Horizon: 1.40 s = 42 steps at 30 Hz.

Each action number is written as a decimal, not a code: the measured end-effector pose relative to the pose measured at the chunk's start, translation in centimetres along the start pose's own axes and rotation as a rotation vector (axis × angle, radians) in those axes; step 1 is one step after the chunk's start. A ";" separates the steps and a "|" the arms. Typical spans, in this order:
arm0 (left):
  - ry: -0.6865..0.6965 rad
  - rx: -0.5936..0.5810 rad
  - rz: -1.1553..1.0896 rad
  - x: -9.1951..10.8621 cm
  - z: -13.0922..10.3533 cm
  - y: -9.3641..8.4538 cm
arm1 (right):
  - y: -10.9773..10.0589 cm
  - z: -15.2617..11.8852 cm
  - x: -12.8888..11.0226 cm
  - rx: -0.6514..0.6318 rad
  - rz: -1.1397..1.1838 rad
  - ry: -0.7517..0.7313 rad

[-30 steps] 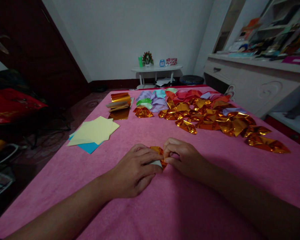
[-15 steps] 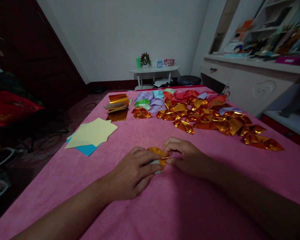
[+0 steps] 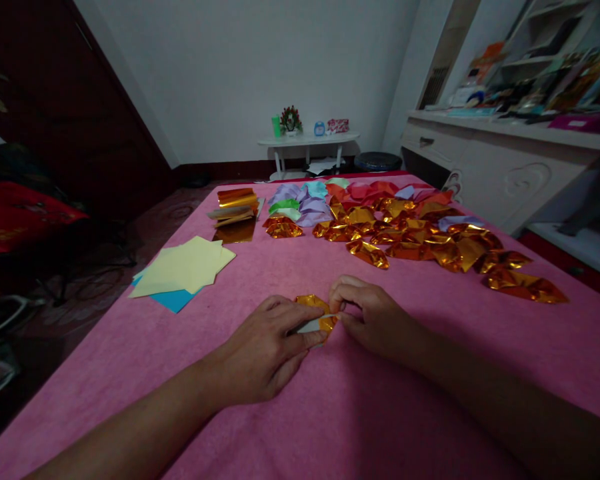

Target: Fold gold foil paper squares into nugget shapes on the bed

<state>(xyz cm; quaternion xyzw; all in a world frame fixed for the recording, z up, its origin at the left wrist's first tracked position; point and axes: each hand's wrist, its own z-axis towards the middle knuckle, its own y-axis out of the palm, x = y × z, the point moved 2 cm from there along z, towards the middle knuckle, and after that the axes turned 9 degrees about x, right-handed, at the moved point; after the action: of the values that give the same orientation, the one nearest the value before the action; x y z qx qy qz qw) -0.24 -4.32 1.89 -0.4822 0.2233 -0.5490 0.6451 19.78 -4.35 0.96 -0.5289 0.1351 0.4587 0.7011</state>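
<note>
A small gold foil paper piece (image 3: 311, 303), partly folded with a pale inner side showing, lies on the pink cloth (image 3: 275, 440) between both hands. My left hand (image 3: 267, 347) rests on its left part, fingers spread and pressing it down. The fingertips of my right hand (image 3: 367, 310) pinch the paper's right edge. The left fingers cover part of the folds.
Yellow sheets (image 3: 183, 267) over a blue sheet (image 3: 175, 300) lie at the left. Behind is a stack of gold foil (image 3: 237, 207). Folded gold pieces (image 3: 367, 253) and purple pieces (image 3: 313, 210) spread across the far right. A white side table (image 3: 307, 140) stands by the wall.
My right hand has shifted very slightly, and the pinched edge of the foil paper sits a little differently. My left hand has hardly moved.
</note>
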 end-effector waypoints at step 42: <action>-0.167 0.257 0.063 -1.5 -1.7 -0.9 | 1.0 -0.5 -1.8 -0.103 -0.460 -0.153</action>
<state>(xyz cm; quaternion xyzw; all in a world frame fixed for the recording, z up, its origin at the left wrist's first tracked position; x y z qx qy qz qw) -2.49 -3.46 1.56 -0.4323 0.1117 -0.5104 0.7349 18.20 -5.71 1.39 -0.5443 -0.0659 0.3322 0.7675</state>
